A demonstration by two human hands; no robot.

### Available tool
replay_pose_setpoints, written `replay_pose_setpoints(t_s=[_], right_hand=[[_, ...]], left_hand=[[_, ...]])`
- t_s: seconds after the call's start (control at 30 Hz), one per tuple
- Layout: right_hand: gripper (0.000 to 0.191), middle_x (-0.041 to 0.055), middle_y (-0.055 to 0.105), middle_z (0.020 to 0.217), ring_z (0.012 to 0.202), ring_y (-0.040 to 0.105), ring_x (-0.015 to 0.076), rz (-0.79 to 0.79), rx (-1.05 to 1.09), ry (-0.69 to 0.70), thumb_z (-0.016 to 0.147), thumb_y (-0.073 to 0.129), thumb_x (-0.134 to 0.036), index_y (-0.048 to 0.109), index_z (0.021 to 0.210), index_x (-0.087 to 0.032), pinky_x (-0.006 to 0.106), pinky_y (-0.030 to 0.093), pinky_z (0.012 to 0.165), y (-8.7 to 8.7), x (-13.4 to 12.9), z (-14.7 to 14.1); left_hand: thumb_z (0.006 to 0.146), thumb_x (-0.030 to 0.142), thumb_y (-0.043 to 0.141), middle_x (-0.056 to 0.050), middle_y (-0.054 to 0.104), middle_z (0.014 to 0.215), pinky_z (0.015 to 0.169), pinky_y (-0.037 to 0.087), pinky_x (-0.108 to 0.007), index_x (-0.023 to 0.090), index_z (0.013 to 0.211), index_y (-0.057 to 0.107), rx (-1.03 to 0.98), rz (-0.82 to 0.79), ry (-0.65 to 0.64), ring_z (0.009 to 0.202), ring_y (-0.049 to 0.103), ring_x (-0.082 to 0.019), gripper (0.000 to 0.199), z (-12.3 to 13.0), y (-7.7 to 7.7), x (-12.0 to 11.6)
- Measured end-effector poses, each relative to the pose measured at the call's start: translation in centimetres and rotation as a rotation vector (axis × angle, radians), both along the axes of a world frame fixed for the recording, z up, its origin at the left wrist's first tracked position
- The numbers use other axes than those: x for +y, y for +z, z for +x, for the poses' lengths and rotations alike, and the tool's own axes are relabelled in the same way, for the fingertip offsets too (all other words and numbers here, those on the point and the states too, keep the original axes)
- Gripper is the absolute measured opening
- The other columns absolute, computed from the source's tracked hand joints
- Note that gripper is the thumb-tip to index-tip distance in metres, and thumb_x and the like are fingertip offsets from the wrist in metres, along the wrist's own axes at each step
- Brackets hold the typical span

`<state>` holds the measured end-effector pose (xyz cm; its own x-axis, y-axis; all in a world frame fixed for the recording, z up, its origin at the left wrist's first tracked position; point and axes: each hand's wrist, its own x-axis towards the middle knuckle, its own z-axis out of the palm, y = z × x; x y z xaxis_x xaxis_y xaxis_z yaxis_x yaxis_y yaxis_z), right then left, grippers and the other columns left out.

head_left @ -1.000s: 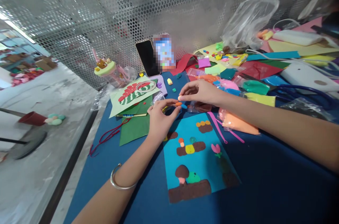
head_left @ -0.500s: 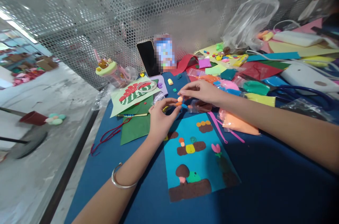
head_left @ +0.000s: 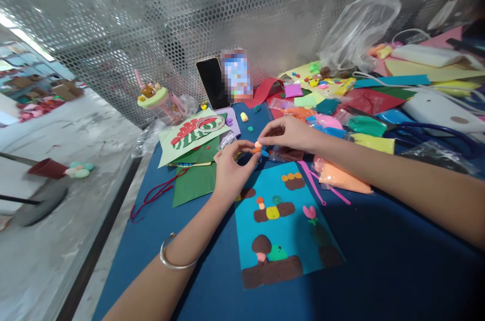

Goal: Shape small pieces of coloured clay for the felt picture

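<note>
Above the top edge of a blue clay picture, both hands meet at a small clay figure with a peach ball on top, an orange part below and blue clay beside it. My left hand pinches the orange part between thumb and finger. From the right, the fingertips of my right hand close on the peach ball; their exact contact is partly hidden. The picture carries brown strips, a brown-capped mushroom, a green lump and a pink tulip.
Clay packets and pink modelling tools lie right of the picture. A dark-screened phone and a lit screen lean against the perforated metal panel. Left are a watermelon picture, green paper and a lidded cup.
My right fingertips have shifted very slightly at the peach ball, and the clay figure has turned a little. My left hand keeps its pinch. Everything else looks the same.
</note>
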<state>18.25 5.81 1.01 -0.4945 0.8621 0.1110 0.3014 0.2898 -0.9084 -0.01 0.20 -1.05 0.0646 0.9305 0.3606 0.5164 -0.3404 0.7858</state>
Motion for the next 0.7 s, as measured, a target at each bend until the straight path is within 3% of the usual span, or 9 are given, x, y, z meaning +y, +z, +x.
replay_pose_setpoints(t_s=[0.2,0.47,0.7], right_hand=[[0.025,0.0041,0.074,0.089,0.083,0.067,0.0176,-0.047,0.037,-0.003,0.077,0.067,-0.043,0.072,0.088,-0.021,0.028,0.051,0.071,-0.13,0.23,0.06],[0.036,0.0040,0.073,0.080,0.062,0.061,0.0131,-0.094,0.023,0.028,0.070,0.072,-0.049,0.074,0.092,-0.020,0.023,0.044,0.050,-0.12,0.11,0.32],[0.029,0.0050,0.074,0.084,0.072,0.065,0.0160,-0.078,0.033,0.017,0.071,0.073,-0.044,0.074,0.088,-0.021,0.025,0.050,0.061,-0.09,0.09,0.16]], left_hand=[[0.076,0.019,0.068,-0.005,0.071,0.096,0.086,0.048,-0.037,0.023,0.098,0.061,-0.032,0.021,-0.016,0.092,0.068,-0.021,0.023,0.04,-0.03,-0.06],[0.077,0.017,0.067,-0.003,0.073,0.092,0.084,0.048,-0.038,0.025,0.099,0.069,0.050,0.074,0.002,0.090,0.066,-0.022,0.023,-0.01,0.49,-0.25],[0.077,0.021,0.069,-0.003,0.074,0.091,0.085,0.048,-0.040,0.025,0.094,0.072,0.075,0.082,0.033,0.090,0.065,-0.022,0.018,-0.12,0.41,-0.31]])
